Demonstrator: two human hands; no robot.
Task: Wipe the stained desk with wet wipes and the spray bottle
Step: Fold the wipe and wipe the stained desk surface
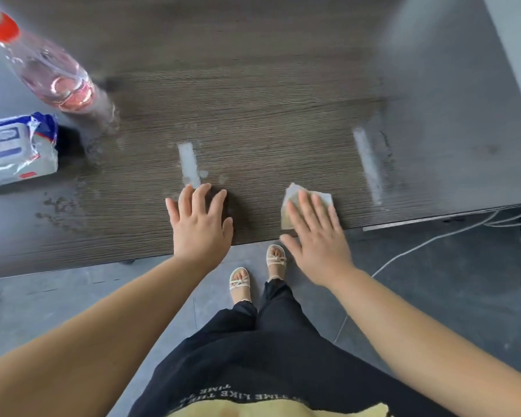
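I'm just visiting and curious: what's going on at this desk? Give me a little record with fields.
Surface: dark wood-grain desk
Left hand: flat on the desk, fingertips by a pale streak
Right hand: flat, pressing a wipe near the front edge
Other marks: second pale streak to the right; damp speckles at left
Supplies: spray bottle and wet wipes pack, far left
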